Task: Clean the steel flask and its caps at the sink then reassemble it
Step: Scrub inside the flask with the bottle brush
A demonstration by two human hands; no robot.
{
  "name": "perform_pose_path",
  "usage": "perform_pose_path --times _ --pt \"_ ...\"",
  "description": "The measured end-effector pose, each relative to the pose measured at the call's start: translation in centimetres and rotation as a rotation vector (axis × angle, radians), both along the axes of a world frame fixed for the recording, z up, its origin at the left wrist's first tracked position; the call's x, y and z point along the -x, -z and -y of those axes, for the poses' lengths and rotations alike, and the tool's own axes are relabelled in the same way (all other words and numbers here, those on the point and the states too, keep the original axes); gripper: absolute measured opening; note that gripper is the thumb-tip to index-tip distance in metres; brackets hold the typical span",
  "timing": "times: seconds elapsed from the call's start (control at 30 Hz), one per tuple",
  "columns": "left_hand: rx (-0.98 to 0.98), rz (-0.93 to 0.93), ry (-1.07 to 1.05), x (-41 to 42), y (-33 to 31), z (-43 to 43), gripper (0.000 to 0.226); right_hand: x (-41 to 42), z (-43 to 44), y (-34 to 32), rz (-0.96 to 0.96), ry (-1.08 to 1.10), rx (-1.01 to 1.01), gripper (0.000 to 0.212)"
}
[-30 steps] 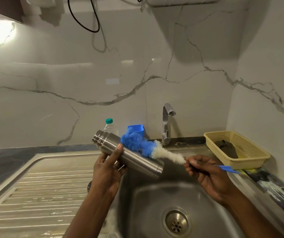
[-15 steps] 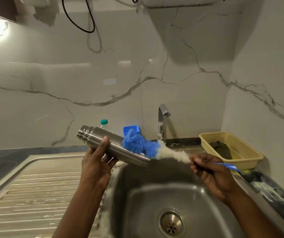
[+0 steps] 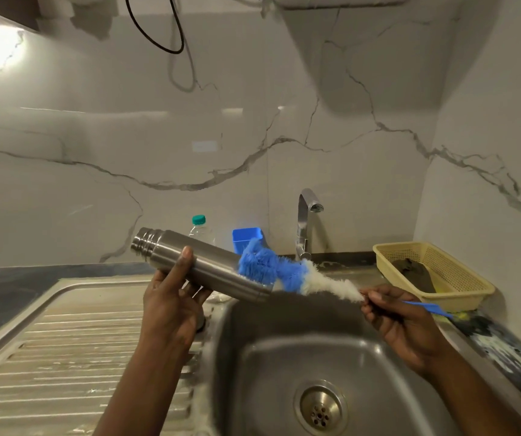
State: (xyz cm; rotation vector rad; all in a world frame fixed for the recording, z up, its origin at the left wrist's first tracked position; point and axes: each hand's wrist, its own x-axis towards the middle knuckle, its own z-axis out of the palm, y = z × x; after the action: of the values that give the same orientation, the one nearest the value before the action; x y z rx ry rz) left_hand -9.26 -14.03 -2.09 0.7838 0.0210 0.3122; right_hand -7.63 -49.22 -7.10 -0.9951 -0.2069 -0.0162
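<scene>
Yellow plastic makes up the mesh basket [image 3: 468, 280] on the desk right of the sink [image 3: 268, 366]; it holds a dark, crumpled item [image 3: 413, 269] that I cannot identify; behind the sink a small blue tub [image 3: 247, 238] stands against the marble wall, its contents hidden; just left of it is a clear bottle [image 3: 202, 231] with a green cap; the steel basin holds only its round drain [image 3: 320, 410]. Both hands are grasping: the left hand [image 3: 171, 306] wraps the steel flask [image 3: 212, 265] at mid-body, thumb on top; the right hand [image 3: 397, 316] pinches the blue handle of a bottle brush [image 3: 284, 273]. The flask is in the air above the seam between the ribbed drainboard [image 3: 64, 341] and the basin, tilted, threaded neck up to the left, base down to the right; its surface is brushed, matte grey, with ringed threads at the neck; the brush's blue bristles press against its side near the base, the white bristles trailing towards the right hand.
</scene>
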Motion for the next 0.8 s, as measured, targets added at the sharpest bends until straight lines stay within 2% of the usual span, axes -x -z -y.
perform_pose_path --times 0.1,0.2,0.27,0.33,0.43,0.53,0.63,0.8 --pt "-0.006 -0.02 0.025 0.1 0.2 0.6 0.031 -0.2 -0.8 0.4 0.006 -0.027 0.031 0.025" --pt "-0.007 -0.027 -0.004 0.3 -0.2 0.6 0.037 0.1 0.7 -0.2 0.009 -0.02 0.019 0.014" --pt "0.006 -0.017 -0.016 0.5 -0.6 0.3 0.042 -0.1 2.1 -0.3 0.012 0.02 0.007 0.038" --pt "0.005 -0.017 -0.015 0.6 -0.8 0.4 0.049 -0.4 2.2 0.1 0.007 0.026 -0.023 0.013" --pt "-0.02 -0.027 -0.003 0.8 -0.7 0.9 0.054 -0.4 1.0 0.4 -0.017 0.001 -0.048 0.021" --pt "0.0 -0.039 -0.031 0.9 -0.7 0.8 0.05 -0.1 1.5 -0.2 -0.016 0.021 -0.055 0.022" --pt "0.033 -0.031 -0.049 0.7 -0.6 0.2 0.035 -0.2 2.2 -0.1 -0.023 0.049 -0.038 0.016" --pt "-0.001 -0.039 -0.004 0.7 0.0 1.3 0.038 -0.3 0.5 0.3 -0.031 -0.025 -0.001 0.022"
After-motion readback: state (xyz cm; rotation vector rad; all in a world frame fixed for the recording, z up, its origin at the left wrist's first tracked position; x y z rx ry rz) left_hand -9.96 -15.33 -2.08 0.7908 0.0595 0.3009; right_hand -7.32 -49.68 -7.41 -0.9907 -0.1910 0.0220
